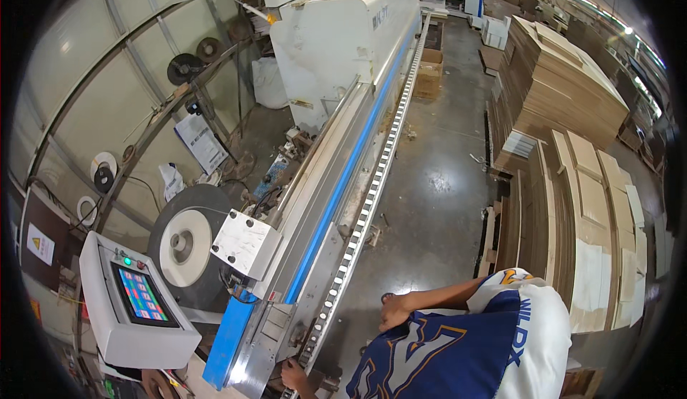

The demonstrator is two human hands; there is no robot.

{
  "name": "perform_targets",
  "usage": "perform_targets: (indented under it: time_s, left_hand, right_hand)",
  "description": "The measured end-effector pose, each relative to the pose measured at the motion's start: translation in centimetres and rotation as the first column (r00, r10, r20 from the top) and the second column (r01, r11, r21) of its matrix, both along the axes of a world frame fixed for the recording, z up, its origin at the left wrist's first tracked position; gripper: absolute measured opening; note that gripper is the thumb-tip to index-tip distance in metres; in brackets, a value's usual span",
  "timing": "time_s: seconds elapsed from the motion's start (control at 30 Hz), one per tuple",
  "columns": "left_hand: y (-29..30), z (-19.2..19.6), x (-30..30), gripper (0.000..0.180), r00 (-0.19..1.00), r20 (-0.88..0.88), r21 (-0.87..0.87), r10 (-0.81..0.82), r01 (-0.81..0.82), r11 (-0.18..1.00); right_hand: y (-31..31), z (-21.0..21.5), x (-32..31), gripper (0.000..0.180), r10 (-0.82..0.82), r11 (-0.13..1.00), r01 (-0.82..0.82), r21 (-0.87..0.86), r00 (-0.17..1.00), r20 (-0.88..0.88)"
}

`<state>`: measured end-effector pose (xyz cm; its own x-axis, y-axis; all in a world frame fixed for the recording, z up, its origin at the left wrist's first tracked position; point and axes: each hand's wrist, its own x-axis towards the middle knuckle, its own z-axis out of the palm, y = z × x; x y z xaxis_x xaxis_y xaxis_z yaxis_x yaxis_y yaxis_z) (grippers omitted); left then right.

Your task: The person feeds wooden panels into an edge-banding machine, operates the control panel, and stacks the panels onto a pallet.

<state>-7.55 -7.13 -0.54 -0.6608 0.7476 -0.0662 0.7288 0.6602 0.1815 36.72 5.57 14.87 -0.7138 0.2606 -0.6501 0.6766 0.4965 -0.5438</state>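
My left hand is at the bottom edge, resting against the near end of a long white woodworking machine, beside its toothed conveyor track. Only part of this hand shows, so its grip is unclear. My right hand hovers over the grey concrete floor, just above my blue and white shirt, with the fingers curled and nothing in them. The right forearm reaches in from the white sleeve on the right.
A white control box with a lit touch screen stands at the lower left, next to a large grey reel. Tall stacks of wooden panels line the right side. Cardboard boxes sit farther along the aisle.
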Motion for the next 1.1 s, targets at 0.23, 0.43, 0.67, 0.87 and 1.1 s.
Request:
perform_targets:
  time_s: [0.23,0.43,0.67,0.87,1.1]
  left_hand:
    - [0.2,0.0,0.1,0.041,0.999,-0.037,-0.012,-0.007,0.007,1.000]
    - [0.1,0.5,0.2,0.055,0.999,-0.025,-0.108,-0.027,0.024,0.994]
    - [0.1,-0.1,0.1,0.040,1.000,0.003,0.044,0.004,-0.004,0.999]
    - [-0.1,-0.6,-0.2,0.039,1.000,-0.007,0.046,0.021,-0.021,0.999]
    - [-0.1,-0.6,0.0,0.038,0.999,-0.047,0.008,-0.006,0.006,1.000]
  right_hand:
    - [-2.9,-6.8,1.1,0.070,-0.076,0.995,0.072,0.062,0.995,0.061]
    - [-2.2,-0.7,2.1,0.069,0.021,0.997,-0.016,-0.074,0.998,0.064]
    - [-3.7,-6.3,4.2,0.069,-0.093,0.996,0.090,-0.026,0.987,-0.129]
    - [-2.7,-3.0,3.2,0.072,-0.082,0.979,0.082,-0.187,0.997,0.006]
    - [-2.2,-3.7,3.0,0.074,-0.077,0.988,0.068,-0.139,0.996,-0.055]
